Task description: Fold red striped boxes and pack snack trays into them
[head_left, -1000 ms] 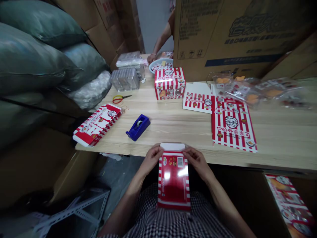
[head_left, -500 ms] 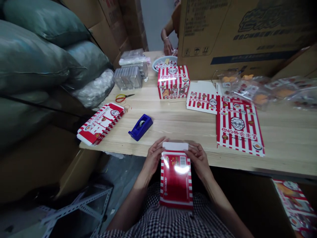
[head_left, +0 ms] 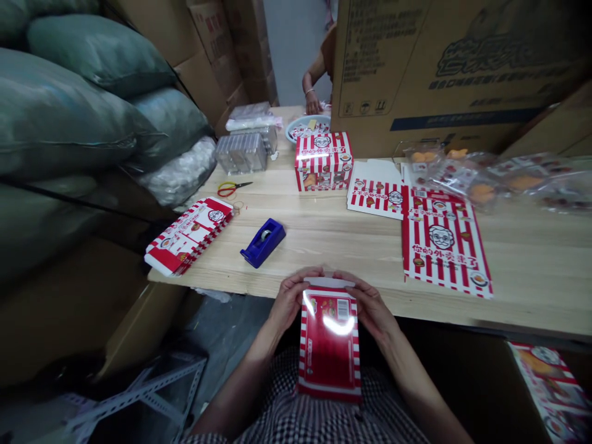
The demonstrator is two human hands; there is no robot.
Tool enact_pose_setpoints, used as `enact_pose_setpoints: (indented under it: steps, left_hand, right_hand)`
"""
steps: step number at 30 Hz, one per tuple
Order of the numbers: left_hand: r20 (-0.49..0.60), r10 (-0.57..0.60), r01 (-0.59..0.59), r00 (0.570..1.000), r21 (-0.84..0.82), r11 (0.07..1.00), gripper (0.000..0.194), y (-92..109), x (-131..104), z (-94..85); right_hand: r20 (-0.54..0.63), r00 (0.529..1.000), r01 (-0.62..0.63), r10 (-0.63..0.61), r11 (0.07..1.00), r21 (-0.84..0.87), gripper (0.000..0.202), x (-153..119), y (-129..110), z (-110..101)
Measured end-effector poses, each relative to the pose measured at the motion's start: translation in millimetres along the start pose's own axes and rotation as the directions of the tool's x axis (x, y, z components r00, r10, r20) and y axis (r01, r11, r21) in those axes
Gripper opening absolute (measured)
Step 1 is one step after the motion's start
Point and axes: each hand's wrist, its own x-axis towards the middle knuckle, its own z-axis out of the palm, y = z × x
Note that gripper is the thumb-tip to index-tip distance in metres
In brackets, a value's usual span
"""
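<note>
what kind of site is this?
Probably a small packing workshop: stacked flat cartons, a tape dispenser on the wooden table, and bulging sacks piled alongside.

The red carton [head_left: 329,345] is glossy printed card, its smooth face throwing back bright white glare. Pale wood with visible grain makes up the worktop [head_left: 319,234]. The tape dispenser [head_left: 263,243] looks like smooth blue plastic with a slight sheen. The scissors [head_left: 234,187] pair dark metal blades with plastic-looking handles. Clear, crinkled plastic wraps the packets [head_left: 481,179]; the big box [head_left: 444,74] is matt brown cardboard, and the checked garment [head_left: 319,422] is cloth.
</note>
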Motion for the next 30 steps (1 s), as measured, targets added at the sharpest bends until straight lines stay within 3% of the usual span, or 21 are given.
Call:
enact_pose_setpoints:
  steps: [3,7,15,24,30]
  left_hand:
    - [0.040,-0.049,0.045,0.998,0.092,0.995,0.041,2.7,-3.8,-4.0]
    - [0.074,-0.113,0.098,0.991,0.183,0.978,0.040,9.1,-4.6,-6.3]
    - [0.115,-0.154,0.135,0.981,0.157,0.978,0.036,13.0,-0.3,-0.7]
    - [0.095,-0.121,0.106,0.988,0.147,0.983,0.032,8.0,2.9,-4.3]
    - [0.175,-0.085,0.041,0.981,0.241,0.970,0.033,10.5,2.2,-10.1]
  right_hand:
    - [-0.025,0.999,0.041,-0.042,0.998,-0.040,0.030,-7.9,-8.0,5.9]
    - [0.037,0.999,-0.008,0.010,0.999,-0.044,0.036,-9.5,-20.0,10.0]
    - [0.128,0.990,-0.043,0.058,0.992,-0.118,0.041,-0.5,-29.6,20.7]
    - [0.077,0.997,0.028,-0.020,0.993,-0.116,0.026,7.5,-14.3,8.1]
    - [0.196,0.979,-0.025,0.055,0.988,-0.151,0.034,-5.3,-31.6,-1.2]
